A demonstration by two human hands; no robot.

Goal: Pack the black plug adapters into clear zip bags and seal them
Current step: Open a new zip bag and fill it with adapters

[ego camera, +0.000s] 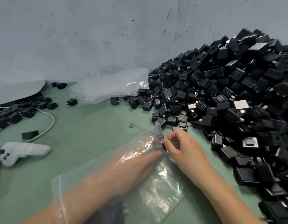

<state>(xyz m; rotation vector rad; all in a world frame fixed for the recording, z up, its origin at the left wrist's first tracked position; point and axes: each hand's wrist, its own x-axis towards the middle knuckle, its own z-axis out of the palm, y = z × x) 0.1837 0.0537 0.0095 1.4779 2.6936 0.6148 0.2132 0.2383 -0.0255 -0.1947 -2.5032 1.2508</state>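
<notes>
Both hands are meeting at the far corner of the clear plastic zip bag (164,191). The left hand (145,157), inside with its grip unclear, is seating a black plug adapter (158,140), while the right hand (183,147) is pinching that adapter through the film to steady it.

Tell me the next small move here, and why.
Probably draw the left hand back out of the clear zip bag. Its forearm fills the bag's mouth, so the bag cannot be sealed, and the right hand pinches the bag over the black adapter at the far corner, which should keep it in place.
</notes>
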